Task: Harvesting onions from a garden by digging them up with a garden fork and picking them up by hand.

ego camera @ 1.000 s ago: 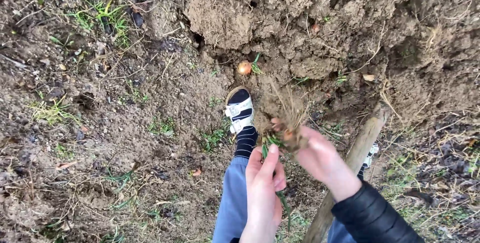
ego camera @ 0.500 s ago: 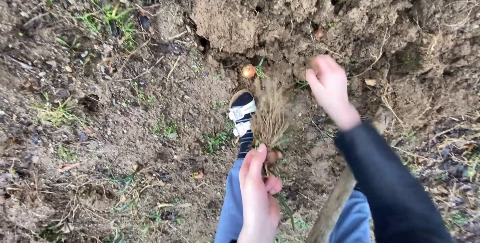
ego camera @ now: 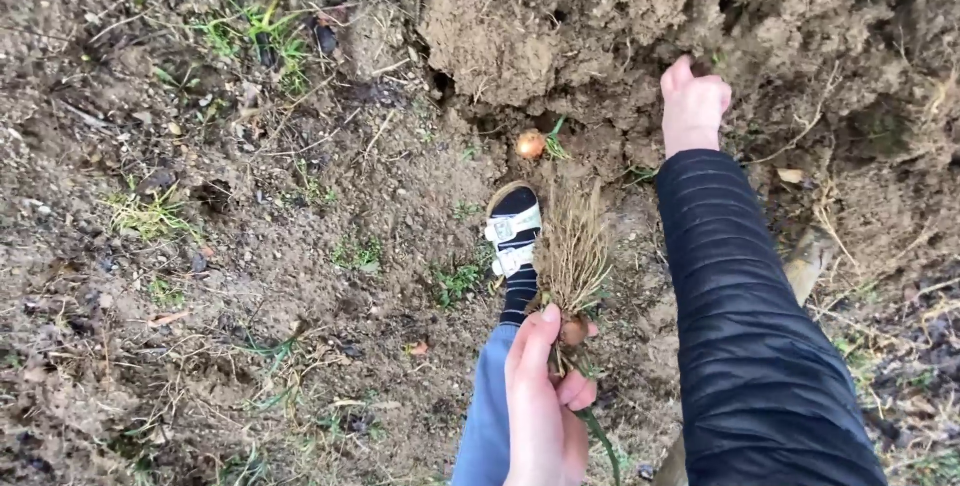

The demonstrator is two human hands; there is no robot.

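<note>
Crumbly, matt clods of soil (ego camera: 520, 36); a dry, stringy root tuft (ego camera: 572, 251); a smooth-skinned onion (ego camera: 529, 145); a slightly glossy quilted sleeve (ego camera: 745, 316); a matt white strapped sandal (ego camera: 513, 231); a rough wooden handle (ego camera: 808, 264).

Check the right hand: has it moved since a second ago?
Yes. The right hand left the rooted bulb held by the left hand and reached up to the soil bank, beyond the loose bulb.

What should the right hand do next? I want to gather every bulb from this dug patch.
Probably bring the right hand down and left to pick up the loose bulb lying on the soil beside the clod wall. The left hand already grips a rooted bulb, and the right hand looks free.
</note>
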